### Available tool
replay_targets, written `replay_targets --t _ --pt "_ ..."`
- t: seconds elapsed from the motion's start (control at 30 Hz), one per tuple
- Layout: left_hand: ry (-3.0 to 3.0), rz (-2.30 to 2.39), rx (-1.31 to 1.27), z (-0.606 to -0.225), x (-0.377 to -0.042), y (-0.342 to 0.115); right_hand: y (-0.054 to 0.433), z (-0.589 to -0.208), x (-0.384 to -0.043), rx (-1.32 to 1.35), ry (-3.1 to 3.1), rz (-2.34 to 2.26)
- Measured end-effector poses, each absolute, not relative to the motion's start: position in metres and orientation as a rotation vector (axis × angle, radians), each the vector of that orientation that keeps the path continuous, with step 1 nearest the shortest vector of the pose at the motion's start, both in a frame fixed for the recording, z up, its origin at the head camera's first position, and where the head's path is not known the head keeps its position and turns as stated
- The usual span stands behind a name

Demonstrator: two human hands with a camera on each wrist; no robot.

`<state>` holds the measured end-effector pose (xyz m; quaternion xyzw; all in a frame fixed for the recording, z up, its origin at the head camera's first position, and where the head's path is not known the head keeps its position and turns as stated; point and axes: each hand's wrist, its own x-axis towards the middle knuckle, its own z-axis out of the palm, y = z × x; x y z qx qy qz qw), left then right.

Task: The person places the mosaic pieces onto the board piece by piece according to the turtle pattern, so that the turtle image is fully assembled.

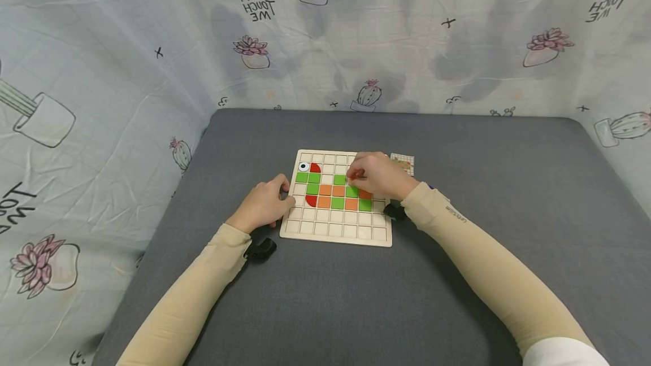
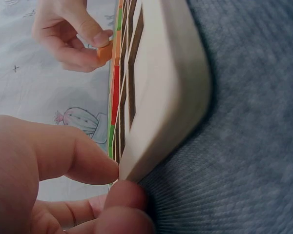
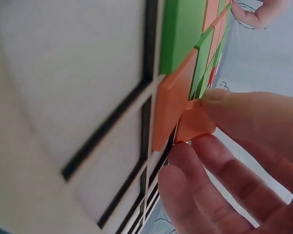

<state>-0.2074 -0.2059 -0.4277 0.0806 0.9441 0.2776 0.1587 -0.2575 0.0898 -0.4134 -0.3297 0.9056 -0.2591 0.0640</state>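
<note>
A pale wooden grid board (image 1: 335, 232) lies on the grey table, with green, orange and red pieces in its cells. An eye piece (image 1: 303, 166) sits near its upper left, beside a red rounded piece (image 1: 315, 168). My right hand (image 1: 378, 174) pinches an orange square tile (image 3: 196, 122) between thumb and fingers, tilted just above the grid beside another orange tile (image 3: 175, 100). At the board's left edge is my left hand (image 1: 261, 203); its thumb and fingers (image 2: 95, 158) grip the rim. The right hand covers part of the board's upper right in the head view.
A small printed pattern card (image 1: 403, 162) lies past the board's upper right corner, partly behind the right hand. The grey table (image 1: 325, 298) reaches back to a white printed curtain (image 1: 346, 33). Dark wrist cameras (image 1: 261, 250) hang at both wrists, close to the board's sides.
</note>
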Motion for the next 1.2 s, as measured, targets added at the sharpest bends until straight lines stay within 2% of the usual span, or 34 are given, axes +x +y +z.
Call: replay_targets --t 0.33,0.7,1.2 --pt "2.7 0.789 0.234 -0.428 -0.208 -0.205 0.093 -0.415 -0.256 -1.128 2.72 -0.745" --pt "2.697 0.783 0.232 -0.428 -0.206 -0.206 0.098 -0.418 -0.252 -1.116 2.718 -0.808" --pt "2.706 0.786 0.258 -0.431 -0.206 -0.207 0.118 -0.409 -0.218 -1.06 2.795 -0.809"
